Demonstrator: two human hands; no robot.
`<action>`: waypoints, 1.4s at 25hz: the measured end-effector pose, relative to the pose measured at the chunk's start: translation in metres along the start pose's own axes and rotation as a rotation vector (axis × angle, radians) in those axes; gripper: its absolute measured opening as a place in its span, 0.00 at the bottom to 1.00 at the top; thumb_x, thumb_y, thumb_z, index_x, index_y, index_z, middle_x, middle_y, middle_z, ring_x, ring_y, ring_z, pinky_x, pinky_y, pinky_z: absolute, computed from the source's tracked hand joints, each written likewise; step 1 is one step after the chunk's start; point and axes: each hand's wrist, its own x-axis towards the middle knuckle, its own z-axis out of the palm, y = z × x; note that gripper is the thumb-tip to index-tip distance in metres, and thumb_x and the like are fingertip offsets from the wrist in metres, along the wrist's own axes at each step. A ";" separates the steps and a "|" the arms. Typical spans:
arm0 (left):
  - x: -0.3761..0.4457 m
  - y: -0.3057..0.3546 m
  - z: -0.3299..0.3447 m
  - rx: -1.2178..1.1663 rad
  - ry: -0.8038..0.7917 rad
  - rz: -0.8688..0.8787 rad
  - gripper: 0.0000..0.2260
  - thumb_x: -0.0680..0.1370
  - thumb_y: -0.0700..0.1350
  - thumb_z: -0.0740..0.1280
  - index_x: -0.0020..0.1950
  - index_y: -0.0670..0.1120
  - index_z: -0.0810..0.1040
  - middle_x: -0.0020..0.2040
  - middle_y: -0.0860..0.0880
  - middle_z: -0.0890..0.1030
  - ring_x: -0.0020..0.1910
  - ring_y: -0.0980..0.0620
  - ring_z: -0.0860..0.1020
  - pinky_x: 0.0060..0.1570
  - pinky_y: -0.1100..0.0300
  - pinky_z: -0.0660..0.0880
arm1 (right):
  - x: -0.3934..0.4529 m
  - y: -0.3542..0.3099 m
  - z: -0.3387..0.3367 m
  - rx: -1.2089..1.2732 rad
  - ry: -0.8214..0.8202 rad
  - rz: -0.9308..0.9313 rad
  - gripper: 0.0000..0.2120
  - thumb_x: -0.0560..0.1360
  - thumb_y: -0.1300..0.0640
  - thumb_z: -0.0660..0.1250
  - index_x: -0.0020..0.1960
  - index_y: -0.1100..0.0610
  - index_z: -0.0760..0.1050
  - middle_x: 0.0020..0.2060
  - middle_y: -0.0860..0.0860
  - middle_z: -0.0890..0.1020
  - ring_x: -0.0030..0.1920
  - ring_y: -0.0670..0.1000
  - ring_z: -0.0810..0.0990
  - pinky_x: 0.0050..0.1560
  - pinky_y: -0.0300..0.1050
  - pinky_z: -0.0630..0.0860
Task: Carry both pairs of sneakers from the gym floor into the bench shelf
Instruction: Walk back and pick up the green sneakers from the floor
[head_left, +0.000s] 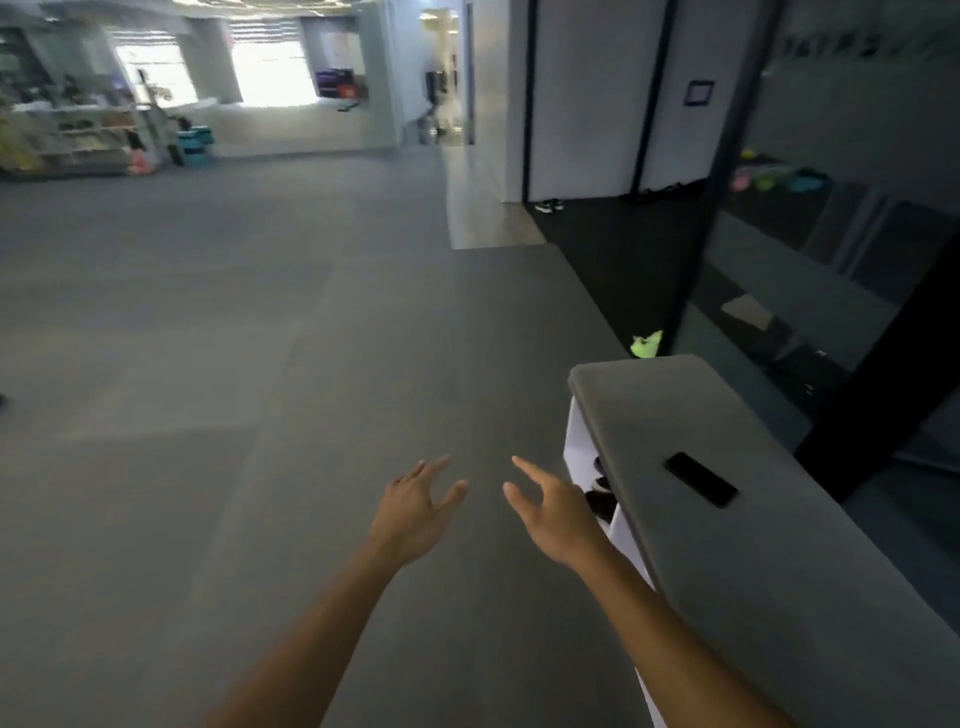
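Inside bench shelf (582, 447), dark white-soled sneakers (601, 491); both hands' fingers (441, 467) spread, empty

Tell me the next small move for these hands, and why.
Probably walk toward the neon shoe on the floor just past the bench. Both the left hand and the right hand are open and hold nothing, and dark sneakers already show in the shelf opening, so another pickup seems due.

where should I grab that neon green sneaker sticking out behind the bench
Probably by its heel collar, from above. Only a tip of the neon green sneaker shows past the far end of the bench, glass wall on its right, so come from the open floor side. Both hands are empty.
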 end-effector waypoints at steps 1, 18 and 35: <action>0.044 0.014 -0.001 -0.045 -0.040 0.025 0.26 0.80 0.62 0.60 0.77 0.53 0.66 0.73 0.46 0.73 0.63 0.48 0.76 0.67 0.55 0.65 | 0.031 0.007 -0.009 0.041 0.019 0.058 0.26 0.81 0.42 0.64 0.76 0.48 0.69 0.71 0.52 0.76 0.72 0.53 0.73 0.68 0.42 0.66; 0.652 -0.007 -0.067 0.124 -0.009 -0.104 0.34 0.75 0.74 0.50 0.77 0.61 0.61 0.80 0.49 0.61 0.76 0.43 0.61 0.72 0.35 0.58 | 0.673 0.045 -0.082 -0.067 -0.065 0.026 0.26 0.80 0.39 0.62 0.74 0.47 0.71 0.70 0.51 0.77 0.70 0.55 0.75 0.68 0.49 0.71; 1.243 0.301 0.062 0.207 -0.380 0.521 0.29 0.78 0.67 0.56 0.77 0.59 0.62 0.79 0.48 0.63 0.77 0.43 0.59 0.72 0.39 0.59 | 1.093 0.244 -0.316 0.038 0.327 0.470 0.26 0.81 0.40 0.61 0.76 0.49 0.69 0.71 0.52 0.76 0.69 0.54 0.74 0.65 0.48 0.71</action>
